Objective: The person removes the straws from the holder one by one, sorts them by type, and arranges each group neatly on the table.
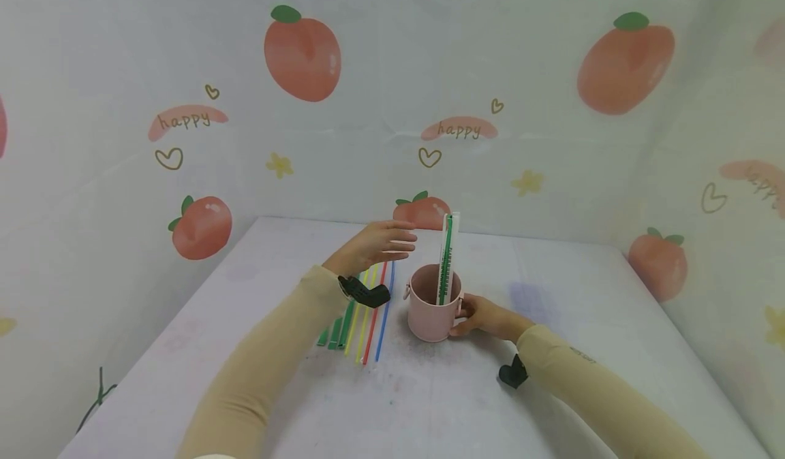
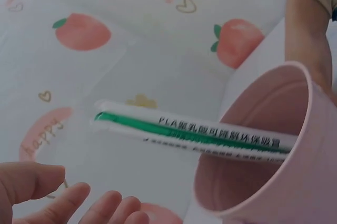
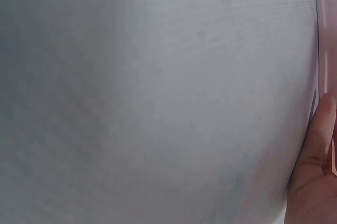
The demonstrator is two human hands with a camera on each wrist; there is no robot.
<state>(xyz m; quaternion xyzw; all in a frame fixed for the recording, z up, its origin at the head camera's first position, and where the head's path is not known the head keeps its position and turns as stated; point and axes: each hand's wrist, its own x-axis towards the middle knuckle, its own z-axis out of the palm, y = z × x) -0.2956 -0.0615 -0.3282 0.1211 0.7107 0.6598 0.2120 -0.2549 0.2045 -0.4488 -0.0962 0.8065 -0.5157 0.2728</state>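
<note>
A pink pail (image 1: 429, 319) with small side loops stands upright on the table. Inside it leans a green straw in a printed clear wrapper (image 2: 226, 137), its upper end sticking out well above the rim. My right hand (image 1: 487, 316) grips the pail's right side, thumb low on the wall and fingers by the loop. In the right wrist view only the thumb side of that hand and a strip of pink wall show at the right edge. To the left of the straw, my left hand (image 1: 377, 244) hovers with fingers extended, holding nothing.
Beneath my left forearm lie straws side by side: several wrapped green ones (image 1: 346, 326), yellow ones (image 1: 362, 336), a red one (image 1: 371, 336) and a blue one (image 1: 383, 323). A peach-printed curtain (image 1: 368, 159) hangs behind the white table (image 1: 429, 404).
</note>
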